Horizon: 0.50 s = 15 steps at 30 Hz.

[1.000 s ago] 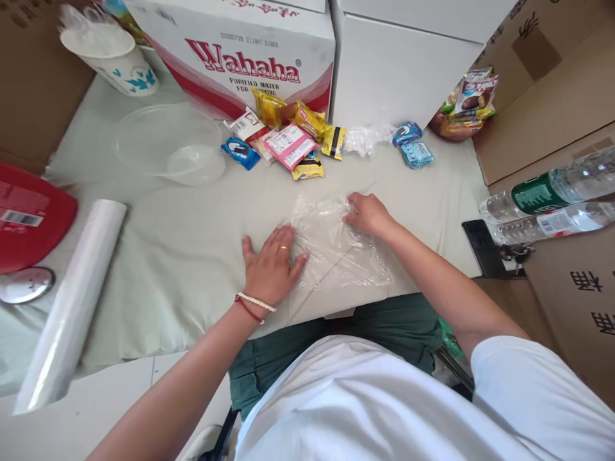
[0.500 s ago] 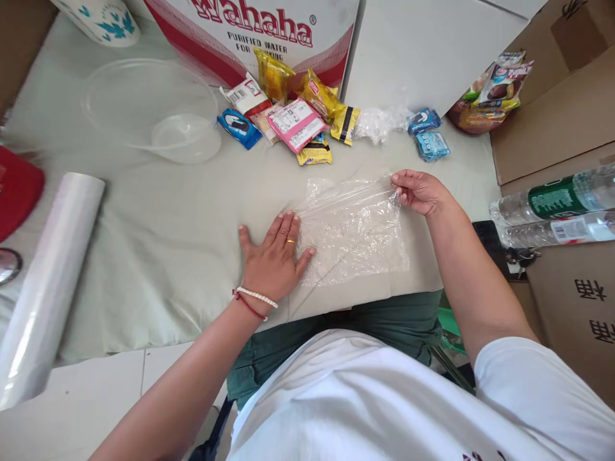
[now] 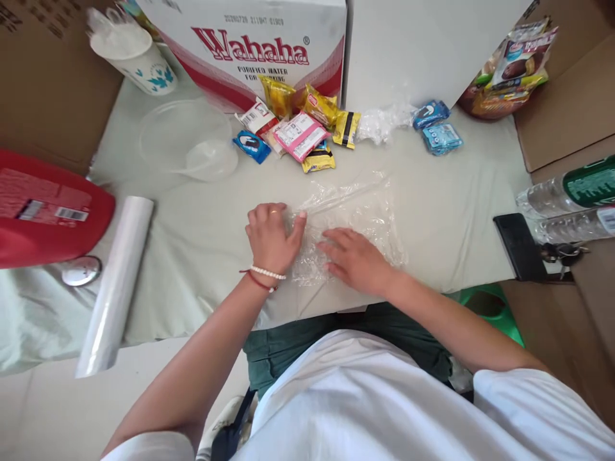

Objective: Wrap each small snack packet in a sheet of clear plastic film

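Observation:
A thin clear plastic bag (image 3: 369, 214) lies flat but wrinkled on the cloth in front of me. At its left edge rests my left hand (image 3: 273, 235), its fingers bent down towards the cloth and its thumb held apart; the fingertips are partly hidden. My right hand (image 3: 358, 259) is over the bag's lower middle, slightly blurred, with parted fingers pointing left. I see nothing gripped in it; whether it presses on the film I cannot tell. Beyond the bag sits a pile of small wrapped snacks (image 3: 301, 136).
A clear plastic bowl (image 3: 168, 144) and a paper cup (image 3: 144, 67) stand at the back left. The film roll (image 3: 118, 282) lies by a red container (image 3: 48, 218). A Wahaha carton (image 3: 269, 38) borders the back. Bottles (image 3: 548, 195) and a black phone-like object (image 3: 519, 246) are at the right.
My right hand has let go of the bag's upper right corner and moved left and down over the bag. My left hand has bent its flat fingers. The camera view has shifted.

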{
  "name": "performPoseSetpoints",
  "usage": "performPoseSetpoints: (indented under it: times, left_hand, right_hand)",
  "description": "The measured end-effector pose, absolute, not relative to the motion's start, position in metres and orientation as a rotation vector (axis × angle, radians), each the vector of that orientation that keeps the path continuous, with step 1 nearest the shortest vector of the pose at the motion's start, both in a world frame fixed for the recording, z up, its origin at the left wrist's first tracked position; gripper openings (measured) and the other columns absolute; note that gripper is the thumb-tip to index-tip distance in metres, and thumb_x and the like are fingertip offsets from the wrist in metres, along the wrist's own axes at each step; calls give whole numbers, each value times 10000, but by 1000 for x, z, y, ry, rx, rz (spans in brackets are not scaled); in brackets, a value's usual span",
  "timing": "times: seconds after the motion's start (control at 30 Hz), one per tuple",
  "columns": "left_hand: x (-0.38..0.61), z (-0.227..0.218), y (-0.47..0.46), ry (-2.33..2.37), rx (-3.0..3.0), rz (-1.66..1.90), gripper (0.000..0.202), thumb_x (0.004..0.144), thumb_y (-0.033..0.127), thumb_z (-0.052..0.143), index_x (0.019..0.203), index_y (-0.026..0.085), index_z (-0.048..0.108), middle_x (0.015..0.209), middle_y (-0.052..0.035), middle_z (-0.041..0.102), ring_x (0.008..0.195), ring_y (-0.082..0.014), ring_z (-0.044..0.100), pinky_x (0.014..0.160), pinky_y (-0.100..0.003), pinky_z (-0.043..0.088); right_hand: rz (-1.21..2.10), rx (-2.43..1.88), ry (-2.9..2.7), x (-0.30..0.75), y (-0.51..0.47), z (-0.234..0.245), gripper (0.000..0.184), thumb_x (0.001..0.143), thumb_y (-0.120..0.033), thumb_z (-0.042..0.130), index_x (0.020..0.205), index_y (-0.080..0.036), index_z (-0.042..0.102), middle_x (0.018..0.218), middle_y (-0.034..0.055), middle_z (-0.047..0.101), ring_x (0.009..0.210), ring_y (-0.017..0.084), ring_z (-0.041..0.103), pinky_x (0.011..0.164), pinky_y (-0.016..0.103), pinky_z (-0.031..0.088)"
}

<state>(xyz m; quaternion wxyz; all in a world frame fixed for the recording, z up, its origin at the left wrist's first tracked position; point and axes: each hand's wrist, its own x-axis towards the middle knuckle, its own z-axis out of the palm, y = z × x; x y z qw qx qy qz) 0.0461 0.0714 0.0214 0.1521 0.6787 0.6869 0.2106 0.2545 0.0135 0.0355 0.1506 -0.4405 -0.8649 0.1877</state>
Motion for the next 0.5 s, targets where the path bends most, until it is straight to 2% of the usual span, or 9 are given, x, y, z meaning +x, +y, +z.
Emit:
performPoseSetpoints:
  times: [0.07, 0.17, 0.23, 0.3, 0.4, 0.5]
  left_hand:
    - [59, 20, 90, 1980, 1978, 500, 567, 927, 627, 566, 1231, 162, 678, 1330, -215, 593, 1339, -455, 455, 1110, -662, 388]
    - [71, 12, 117, 1885, 1970, 519, 325, 929, 446, 577, 1083, 193, 711, 1233, -173, 636, 1283, -394, 507, 1092, -566, 422]
    - [72, 7, 132, 1795, 1876, 674, 207, 932, 327, 531, 971, 203, 691, 1066, -120, 671, 1115, -305, 590, 1026, -463, 465]
    - [69, 6, 144, 1680, 1737, 850, 161, 931, 297, 524, 882, 206, 647, 895, -61, 658, 901, -226, 609, 906, -370, 493]
    - [64, 10, 158, 1562, 1433, 1010, 172, 944, 297, 527, 801, 213, 570, 733, -2, 590, 665, -155, 552, 679, -281, 456]
    - [58, 17, 170, 1571, 1089, 1084, 174, 961, 283, 518, 796, 226, 507, 653, 31, 525, 512, -118, 458, 535, -250, 369]
  right_hand:
    - [530, -1245, -2589, 243, 2, 22, 412, 1034, -317, 609, 1427, -197, 639, 1583, 144, 534, 1488, 323, 435, 1258, 558, 354]
    - [524, -1247, -2622, 243, -6, 9, 438, 1065, -334, 557, 1487, -223, 599, 1636, 110, 491, 1545, 304, 385, 1304, 584, 271]
    - [531, -1247, -2614, 248, -9, 6, 450, 1075, -342, 536, 1508, -231, 583, 1657, 99, 467, 1563, 294, 368, 1309, 577, 269]
    - [531, -1245, -2607, 252, -11, 4, 453, 1075, -342, 537, 1510, -223, 583, 1665, 98, 455, 1573, 295, 357, 1309, 568, 277]
    - [521, -1244, -2591, 255, -15, 3, 450, 1072, -328, 543, 1505, -216, 587, 1663, 101, 457, 1575, 291, 359, 1310, 563, 282]
    - [523, -1243, -2561, 256, -18, 1, 445, 1071, -312, 542, 1506, -230, 588, 1657, 102, 466, 1573, 279, 366, 1307, 567, 292]
